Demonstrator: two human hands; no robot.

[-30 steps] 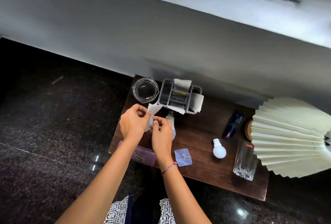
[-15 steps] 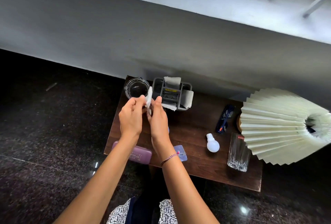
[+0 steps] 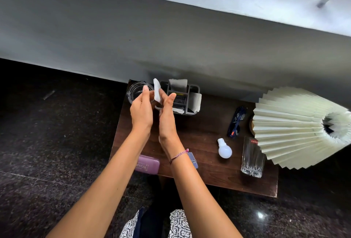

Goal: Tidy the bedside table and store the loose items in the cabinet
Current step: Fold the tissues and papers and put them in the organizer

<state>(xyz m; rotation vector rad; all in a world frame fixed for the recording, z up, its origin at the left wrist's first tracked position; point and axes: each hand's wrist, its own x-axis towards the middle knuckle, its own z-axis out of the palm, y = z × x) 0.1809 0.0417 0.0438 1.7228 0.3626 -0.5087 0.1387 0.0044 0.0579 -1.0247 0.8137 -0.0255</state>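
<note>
The person's left hand (image 3: 141, 109) and right hand (image 3: 167, 113) are raised together over the far left corner of the bedside table (image 3: 199, 133), both pinching one small white paper (image 3: 156, 92) upright between their fingertips. By the look of it the tidying has barely begun: nothing visible has been stored, and no cabinet is in view. Left on the table are one glass ashtray (image 3: 135, 90) at the far left corner, one grey organiser (image 3: 187, 101) holding papers beside it, one pair of glasses (image 3: 237, 121), one white bulb (image 3: 224, 149), one drinking glass (image 3: 252, 159), one purple case (image 3: 148, 165) at the near left edge, and one small packet (image 3: 193, 159). One pleated lamp (image 3: 296, 129) stands at the right edge.
</note>
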